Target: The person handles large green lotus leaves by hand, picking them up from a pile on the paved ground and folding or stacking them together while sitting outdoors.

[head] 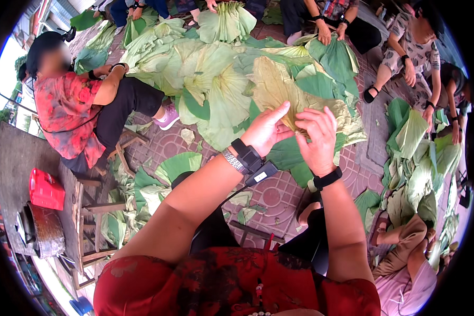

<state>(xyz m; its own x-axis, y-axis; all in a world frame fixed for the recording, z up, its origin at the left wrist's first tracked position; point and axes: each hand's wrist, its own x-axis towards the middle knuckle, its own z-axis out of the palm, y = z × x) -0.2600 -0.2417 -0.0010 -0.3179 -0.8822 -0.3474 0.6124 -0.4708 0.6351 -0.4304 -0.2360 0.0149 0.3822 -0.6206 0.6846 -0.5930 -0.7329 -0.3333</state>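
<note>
Both my hands meet at the gathered base of a dried, yellow-brown lotus leaf (274, 85), which fans out beyond my fingers. My left hand (266, 126) grips the leaf's base with thumb and fingers, palm partly turned up. Across from it, my right hand (318, 136) pinches the same gathered end; its upper fingers are raised and bent. Beyond and under the held leaf lies a broad heap of pale and green lotus leaves (221, 102) on the paving. The exact contact of the fingertips is partly hidden by my fingers.
A person in a red patterned shirt (69, 102) sits at the left, near a wooden table (14, 158) with a red container (46, 189). Other people sit along the far side and right. More leaves (420, 170) are piled at the right; scraps lie on the tiled ground (274, 197).
</note>
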